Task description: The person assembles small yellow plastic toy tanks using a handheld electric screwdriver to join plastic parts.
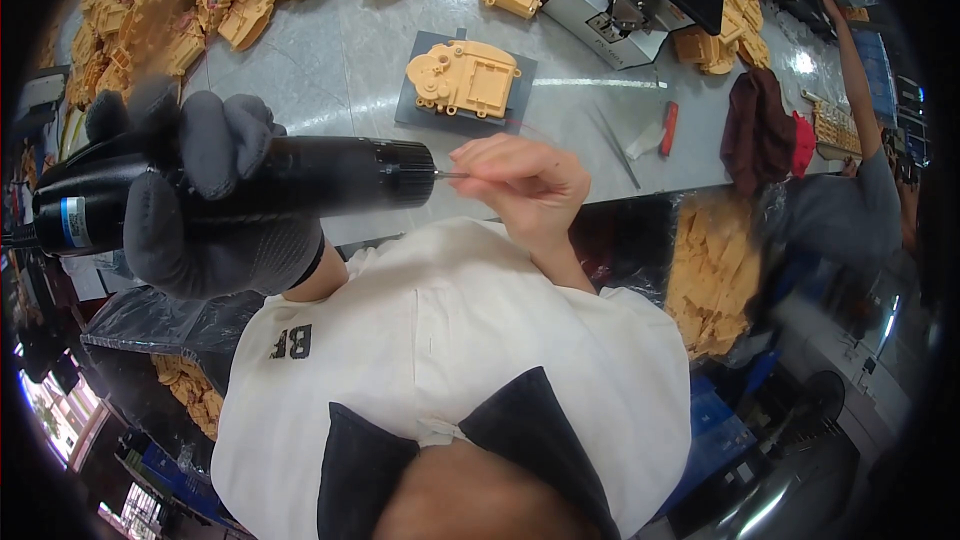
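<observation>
gripping the black electric screwdriver (250, 185), the gloved left hand (215, 200) should stay level while the bare right hand (525, 185) pinches its bit tip (452, 176).

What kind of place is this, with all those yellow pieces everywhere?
Probably a factory assembly bench. Heaps of matching yellow plastic parts cover the table, one part sits on a dark pad, and the gloved left hand holds a black electric screwdriver.

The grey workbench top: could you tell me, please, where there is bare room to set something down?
On the grey workbench top, bare patches lie left of the dark mat holding the orange plastic casing, and between mat and red-handled tool. The heaped orange castings crowd the far left.
</observation>
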A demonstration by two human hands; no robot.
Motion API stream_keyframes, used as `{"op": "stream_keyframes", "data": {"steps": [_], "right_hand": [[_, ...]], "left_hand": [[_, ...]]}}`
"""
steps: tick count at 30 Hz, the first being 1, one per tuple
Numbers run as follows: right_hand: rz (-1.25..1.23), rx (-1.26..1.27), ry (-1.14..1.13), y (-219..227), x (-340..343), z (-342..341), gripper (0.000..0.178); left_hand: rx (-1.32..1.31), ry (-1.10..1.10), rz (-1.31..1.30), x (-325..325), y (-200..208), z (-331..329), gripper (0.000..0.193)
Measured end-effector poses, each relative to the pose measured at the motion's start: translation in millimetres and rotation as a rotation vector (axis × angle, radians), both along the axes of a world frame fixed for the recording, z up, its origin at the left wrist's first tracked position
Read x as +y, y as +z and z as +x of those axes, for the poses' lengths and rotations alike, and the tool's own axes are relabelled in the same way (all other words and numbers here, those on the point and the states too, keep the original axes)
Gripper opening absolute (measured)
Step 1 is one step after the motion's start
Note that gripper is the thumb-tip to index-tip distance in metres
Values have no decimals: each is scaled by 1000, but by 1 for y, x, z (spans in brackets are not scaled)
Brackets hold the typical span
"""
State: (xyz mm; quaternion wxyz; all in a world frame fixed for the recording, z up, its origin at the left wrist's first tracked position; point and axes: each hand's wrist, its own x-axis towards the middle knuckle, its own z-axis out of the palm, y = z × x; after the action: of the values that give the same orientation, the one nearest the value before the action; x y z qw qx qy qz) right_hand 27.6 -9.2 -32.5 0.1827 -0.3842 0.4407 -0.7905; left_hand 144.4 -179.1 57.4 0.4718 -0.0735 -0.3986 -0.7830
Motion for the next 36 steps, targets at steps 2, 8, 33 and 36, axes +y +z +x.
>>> {"op": "stream_keyframes", "data": {"steps": [2, 8, 33, 36], "right_hand": [[-23, -105, 40, 1, 0, 1, 19], [-52, -320, 73, 2, -5, 7, 17], [-46, -218, 129, 5, -1, 7, 27], [1, -131, 109, 4, -1, 4, 26]], "left_hand": [[7, 8, 9, 1, -1, 0, 43], [146, -84, -78, -11, -12, 5, 49], [18, 77, 27, 4, 6, 5, 43], [38, 48, 0, 5, 7, 3, 43]]}}
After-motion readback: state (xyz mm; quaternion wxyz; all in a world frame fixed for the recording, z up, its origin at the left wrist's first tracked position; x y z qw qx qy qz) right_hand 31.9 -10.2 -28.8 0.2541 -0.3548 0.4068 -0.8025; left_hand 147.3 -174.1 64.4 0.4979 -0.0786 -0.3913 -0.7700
